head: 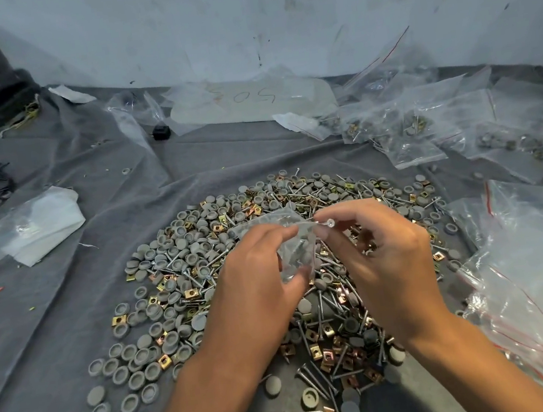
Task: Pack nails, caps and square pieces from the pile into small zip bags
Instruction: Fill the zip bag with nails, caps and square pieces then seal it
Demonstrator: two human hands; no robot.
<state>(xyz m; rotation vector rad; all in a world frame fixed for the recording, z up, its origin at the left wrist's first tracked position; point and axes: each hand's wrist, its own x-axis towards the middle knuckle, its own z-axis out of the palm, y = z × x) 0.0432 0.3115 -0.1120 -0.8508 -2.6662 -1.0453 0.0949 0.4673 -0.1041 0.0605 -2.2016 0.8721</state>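
1. Left hand (255, 277) pinches a small zip bag (289, 248), blurred, above the pile (238, 279) at centre.
2. Right hand (384, 260) pinches the bag's top edge; its contents are unclear.
3. Filled bags (408, 129) lie at 2 o'clock.

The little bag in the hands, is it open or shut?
Cannot tell. The small bag is crumpled between the left hand and right hand; fingers pinch its top edge, hiding the zip.

A single head-worn wide-angle view looks forward and steeply down, close over the grey cloth-covered bench (134, 224); the pale scuffed wall (238, 20), probably near, fills the frame's top.
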